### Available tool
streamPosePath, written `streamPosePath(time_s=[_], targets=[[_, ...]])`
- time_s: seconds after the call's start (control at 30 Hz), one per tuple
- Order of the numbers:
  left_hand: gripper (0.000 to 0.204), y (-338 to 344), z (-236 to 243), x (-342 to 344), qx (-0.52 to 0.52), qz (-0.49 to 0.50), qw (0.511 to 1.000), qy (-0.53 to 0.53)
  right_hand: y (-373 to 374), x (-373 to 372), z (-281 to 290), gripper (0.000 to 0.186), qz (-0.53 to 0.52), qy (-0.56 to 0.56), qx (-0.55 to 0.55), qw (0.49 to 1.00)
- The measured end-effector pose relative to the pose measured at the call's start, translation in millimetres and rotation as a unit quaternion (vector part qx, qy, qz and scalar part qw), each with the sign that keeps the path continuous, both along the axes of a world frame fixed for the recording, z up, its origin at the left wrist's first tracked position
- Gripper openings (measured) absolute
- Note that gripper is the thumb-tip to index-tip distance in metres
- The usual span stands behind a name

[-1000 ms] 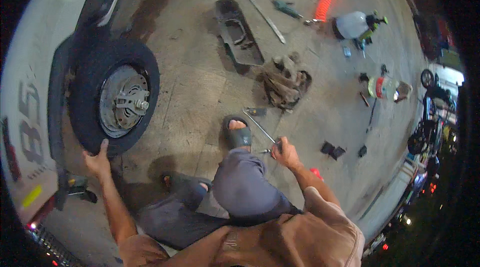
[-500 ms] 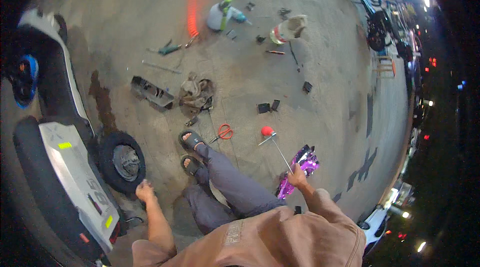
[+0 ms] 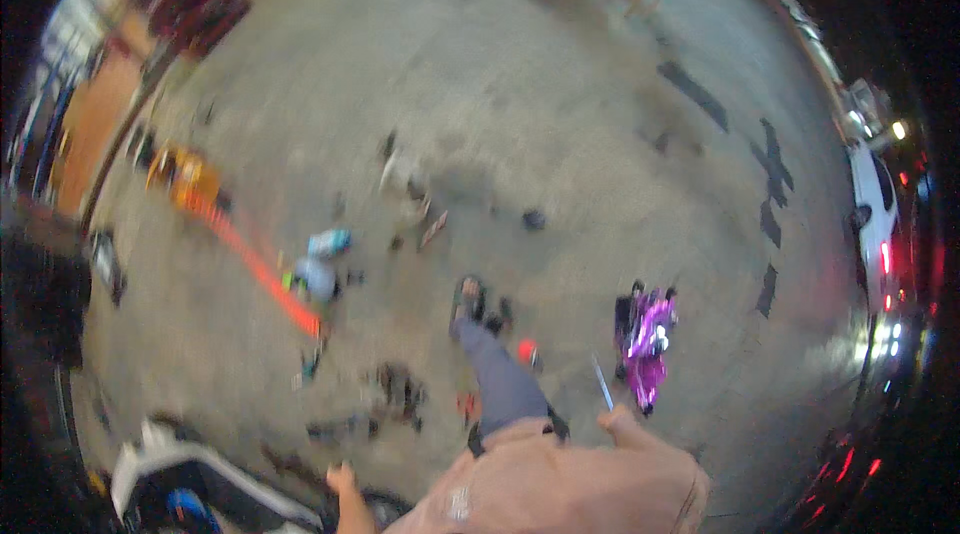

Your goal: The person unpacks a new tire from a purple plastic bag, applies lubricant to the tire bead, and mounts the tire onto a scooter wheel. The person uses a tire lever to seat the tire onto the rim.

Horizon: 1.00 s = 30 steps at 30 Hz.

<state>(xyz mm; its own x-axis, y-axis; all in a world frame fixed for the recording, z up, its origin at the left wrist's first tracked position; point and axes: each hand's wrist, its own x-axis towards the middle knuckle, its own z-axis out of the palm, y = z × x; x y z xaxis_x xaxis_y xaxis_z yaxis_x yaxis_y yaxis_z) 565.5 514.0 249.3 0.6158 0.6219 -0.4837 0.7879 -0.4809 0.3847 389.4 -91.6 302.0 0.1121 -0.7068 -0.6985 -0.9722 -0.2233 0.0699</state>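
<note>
My right hand (image 3: 618,418) is closed around a thin T-handle wrench (image 3: 602,382); its metal rod points up and away, smeared by motion, and the crossbar does not show clearly. Just right of it, a shiny purple and black piece (image 3: 648,344) lies on the ground. My left hand (image 3: 342,479) hangs low beside the white and black scooter (image 3: 225,456), with no held thing visible; blur hides how its fingers are set. Left of the wrench, a red ball-shaped thing (image 3: 528,350) lies near my leg. Red-handled scissors (image 3: 467,406) are partly behind that leg.
An orange coiled hose (image 3: 255,269) runs from a yellow machine (image 3: 185,179). Near it stand a light-blue container (image 3: 328,242) and a pale bottle (image 3: 318,277). A crumpled rag (image 3: 400,389), whitish container (image 3: 403,179) and dark piece (image 3: 534,221) lie about. A white car (image 3: 880,204) stands right.
The view has swung right, and the scooter has slid toward the lower edge. My legs have shifted, one foot reaching farther ahead. The wrench remains in my right hand.
</note>
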Motion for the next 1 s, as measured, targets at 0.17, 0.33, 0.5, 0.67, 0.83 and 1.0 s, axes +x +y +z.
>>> streamPosePath(time_s=[0.17, 0.33, 0.5, 0.67, 0.83, 1.0], targets=[[0.02, -73, -38, 190, -0.094, 0.054, 0.99, 0.088, -79, 203, 13, 0.063, -0.071, -0.008, -0.049, 0.996], [0.024, -142, -44, 366, -0.124, -0.114, 0.974, 0.154, -155, 414, 38, 0.047, -0.066, -0.214, -0.126, 0.966], [0.036, -248, -24, 546, -0.106, -0.185, 0.977, 0.013, -210, 589, 35, 0.038, -0.091, -0.375, -0.101, 0.917], [0.042, -431, -8, 781, -0.065, -0.232, 0.971, -0.003, -221, 782, 36, 0.036, -0.047, -0.462, 0.037, 0.885], [0.042, -664, 83, 945, -0.54, -0.078, 0.835, 0.066, -217, 1028, 88, 0.037, 0.02, -0.533, 0.223, 0.816], [0.055, -687, 181, 1081, -0.62, 0.015, 0.778, 0.103, -193, 1221, 156, 0.032, 0.081, -0.575, 0.377, 0.721]])
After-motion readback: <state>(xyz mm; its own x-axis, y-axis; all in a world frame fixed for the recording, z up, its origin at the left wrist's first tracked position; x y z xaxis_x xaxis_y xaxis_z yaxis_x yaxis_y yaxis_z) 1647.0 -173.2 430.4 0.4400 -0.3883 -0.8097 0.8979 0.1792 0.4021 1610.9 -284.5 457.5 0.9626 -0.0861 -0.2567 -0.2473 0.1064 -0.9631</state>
